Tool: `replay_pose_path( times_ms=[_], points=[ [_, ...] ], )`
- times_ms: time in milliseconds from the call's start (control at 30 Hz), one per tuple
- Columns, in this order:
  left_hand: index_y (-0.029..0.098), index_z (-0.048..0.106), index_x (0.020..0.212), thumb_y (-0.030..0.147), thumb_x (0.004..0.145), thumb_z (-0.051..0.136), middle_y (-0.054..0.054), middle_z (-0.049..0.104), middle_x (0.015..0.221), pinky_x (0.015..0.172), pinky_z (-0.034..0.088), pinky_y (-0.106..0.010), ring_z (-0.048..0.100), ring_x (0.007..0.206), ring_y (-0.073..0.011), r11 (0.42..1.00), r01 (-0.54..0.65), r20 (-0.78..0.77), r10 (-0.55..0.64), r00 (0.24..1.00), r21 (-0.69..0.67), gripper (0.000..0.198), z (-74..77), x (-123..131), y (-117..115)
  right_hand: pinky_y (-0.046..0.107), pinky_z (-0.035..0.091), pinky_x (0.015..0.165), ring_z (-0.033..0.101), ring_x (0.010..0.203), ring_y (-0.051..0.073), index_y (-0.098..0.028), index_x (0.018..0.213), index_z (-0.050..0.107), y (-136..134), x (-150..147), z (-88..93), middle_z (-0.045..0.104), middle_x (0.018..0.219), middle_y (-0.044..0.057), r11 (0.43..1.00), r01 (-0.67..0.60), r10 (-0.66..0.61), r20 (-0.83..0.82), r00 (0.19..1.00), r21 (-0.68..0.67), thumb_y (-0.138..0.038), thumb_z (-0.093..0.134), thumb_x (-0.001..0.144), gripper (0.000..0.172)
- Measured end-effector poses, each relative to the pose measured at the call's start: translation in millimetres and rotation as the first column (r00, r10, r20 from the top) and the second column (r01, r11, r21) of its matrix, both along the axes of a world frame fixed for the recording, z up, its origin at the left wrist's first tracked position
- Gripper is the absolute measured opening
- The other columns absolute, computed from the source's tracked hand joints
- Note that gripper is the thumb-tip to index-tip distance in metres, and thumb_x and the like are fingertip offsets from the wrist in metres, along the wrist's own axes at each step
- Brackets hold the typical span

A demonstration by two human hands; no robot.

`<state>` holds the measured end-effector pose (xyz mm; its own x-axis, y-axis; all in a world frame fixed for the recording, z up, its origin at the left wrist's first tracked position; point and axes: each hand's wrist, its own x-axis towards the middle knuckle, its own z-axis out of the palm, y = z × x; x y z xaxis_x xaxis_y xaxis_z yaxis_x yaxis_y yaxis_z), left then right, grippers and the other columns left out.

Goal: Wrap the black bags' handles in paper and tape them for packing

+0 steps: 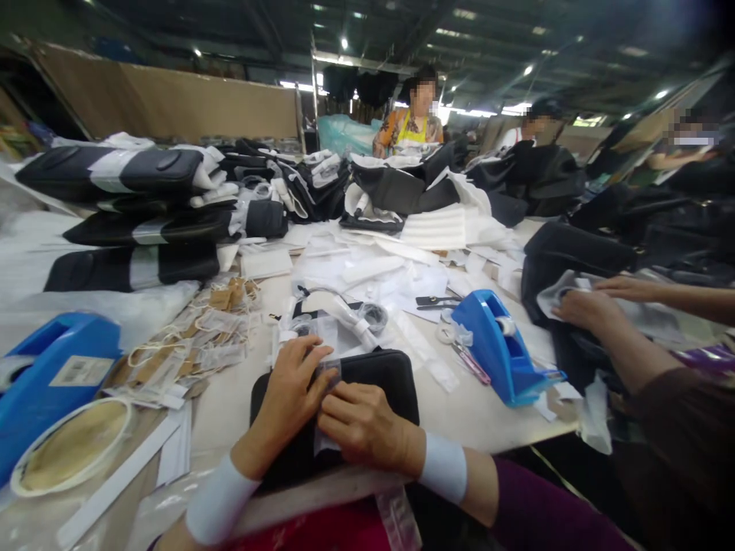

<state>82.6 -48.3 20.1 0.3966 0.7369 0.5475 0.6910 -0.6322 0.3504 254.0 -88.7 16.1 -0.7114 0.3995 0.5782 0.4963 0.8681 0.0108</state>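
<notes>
Factory table (221, 417): I watch left hand (290, 398) and right hand (364, 419), fingers (338, 399) closed, pinching clear film (326, 405) on one black case (382, 376), long axis crosswise.

Factory workshop, high industrial ceiling (459, 46), long worktable (230, 413), blue tape dispensers (497, 344), co-workers (410, 122)

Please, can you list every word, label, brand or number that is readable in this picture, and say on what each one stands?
No word, brand or number can be read with certainty.
White barcode label on the blue tape dispenser: too small and blurred to read.
Brown hang tags in the pile of strings and clear sleeves: any print on them is too small to read.
</notes>
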Motion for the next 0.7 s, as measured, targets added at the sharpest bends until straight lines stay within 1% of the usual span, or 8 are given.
replay_pose_path(
  times_ms=[67,133,233,300,433,533,633,700],
  points=[
    [0.019,0.057,0.112,0.026,0.09,0.055,-0.012,0.052,0.12,0.096,0.041,-0.047,0.048,0.111,-0.0283,0.997,-0.022,-0.058,0.026,0.998,0.078,0.022,-1.7,2,-2,0.03,0.033,0.061,0.047,0.076,0.017,-0.018,0.074,0.054,2,1,-0.5,0.053,0.077,0.001,0.998,-0.007,0.009,-0.032,0.999,0.06,-0.015,0.05,0.09,0.017],
    [0.019,0.057,0.112,0.025,0.091,0.053,-0.012,0.053,0.12,0.097,0.04,-0.047,0.047,0.112,-0.0288,0.994,0.02,-0.092,-0.01,0.996,0.11,0.022,-1.8,4,1,0.029,0.035,0.063,0.048,0.077,0.017,-0.017,0.073,0.055,3,1,-1.6,0.054,0.078,0.001,0.992,-0.014,0.022,-0.063,0.998,0.122,-0.018,0.049,0.093,0.021],
    [0.02,0.055,0.116,0.025,0.095,0.045,-0.009,0.06,0.114,0.096,0.041,-0.044,0.051,0.109,-0.0258,0.982,0.182,-0.156,-0.172,0.973,0.055,0.023,-1.3,7,12,0.029,0.038,0.066,0.051,0.079,0.018,-0.017,0.073,0.056,4,1,-5.2,0.056,0.08,0.001,0.981,-0.011,0.027,-0.078,0.997,0.193,-0.021,0.047,0.095,0.024],
    [0.02,0.055,0.116,0.031,0.096,0.043,-0.008,0.063,0.111,0.094,0.04,-0.044,0.053,0.105,-0.0258,0.974,0.228,-0.202,-0.224,0.954,-0.002,0.026,-0.4,8,20,0.03,0.039,0.067,0.053,0.082,0.019,-0.017,0.076,0.057,3,1,-8.2,0.057,0.081,0.001,0.98,0.001,0.013,-0.069,0.998,0.201,-0.021,0.046,0.096,0.024],
    [0.021,0.059,0.112,0.047,0.092,0.049,-0.009,0.063,0.105,0.091,0.04,-0.047,0.052,0.102,-0.028,0.979,0.171,-0.247,-0.195,0.949,-0.116,0.034,4.0,14,30,0.032,0.041,0.068,0.054,0.082,0.018,-0.017,0.075,0.058,-4,0,-13.7,0.058,0.081,0.001,0.988,0.041,-0.034,-0.049,0.998,0.147,-0.019,0.045,0.096,0.025],
    [0.022,0.062,0.105,0.05,0.087,0.054,-0.01,0.061,0.103,0.091,0.039,-0.051,0.05,0.104,-0.0302,0.989,0.09,-0.287,-0.12,0.95,-0.116,0.034,8.0,20,26,0.033,0.042,0.071,0.054,0.08,0.017,-0.017,0.074,0.058,-15,0,-15.4,0.057,0.081,0.001,0.992,0.059,-0.05,-0.084,0.995,0.107,-0.018,0.047,0.095,0.024],
    [0.021,0.062,0.102,0.052,0.083,0.059,-0.011,0.06,0.102,0.093,0.038,-0.053,0.049,0.106,-0.0317,0.996,0.05,-0.293,-0.071,0.953,-0.079,0.037,10.5,26,20,0.032,0.044,0.07,0.053,0.078,0.016,-0.018,0.074,0.059,-24,5,-11.1,0.059,0.081,0.001,0.999,-0.012,0.018,-0.11,0.994,0.052,-0.023,0.052,0.093,0.021],
    [0.021,0.061,0.101,0.053,0.081,0.06,-0.011,0.059,0.102,0.095,0.037,-0.053,0.05,0.106,-0.032,0.997,0.046,-0.279,-0.064,0.958,-0.069,0.038,11.1,28,17,0.03,0.046,0.073,0.055,0.079,0.015,-0.018,0.081,0.061,-26,16,-4.1,0.062,0.085,0.002,0.996,-0.08,0.072,-0.224,0.972,-0.028,-0.028,0.055,0.092,0.016]
  ],
)
